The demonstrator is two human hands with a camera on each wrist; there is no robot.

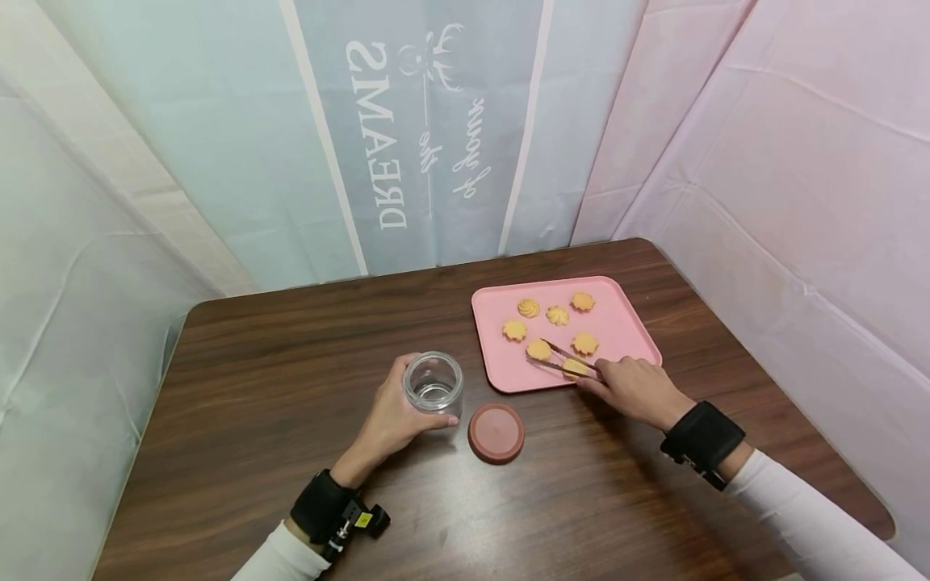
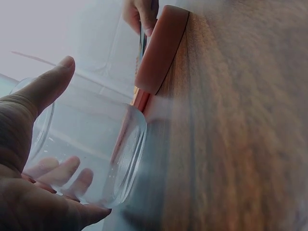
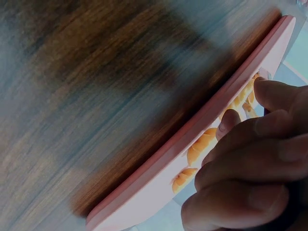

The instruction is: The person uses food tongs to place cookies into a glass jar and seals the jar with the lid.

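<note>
My left hand (image 1: 395, 411) grips a clear glass jar (image 2: 91, 144), fingers wrapped behind it and thumb along the near side. The jar holds nothing and its mouth is uncovered. Over the front edge of a pink tray (image 1: 501, 355), my right hand (image 1: 635, 389) holds dark tongs (image 1: 558, 367). The two arms of the tongs stand spread, their tips on either side of a round yellow cookie (image 1: 538, 349). Another cookie (image 1: 575, 368) lies between the arms closer to my fingers. In the right wrist view, curled fingers (image 3: 240, 163) hide most of the tongs.
Several more flower-shaped and swirled cookies (image 1: 557, 315) lie on the tray. A reddish-brown round lid (image 1: 496, 433) rests on the wooden table (image 1: 305, 363) between jar and tray. Fabric curtains (image 1: 291, 161) hang behind the table and at both sides.
</note>
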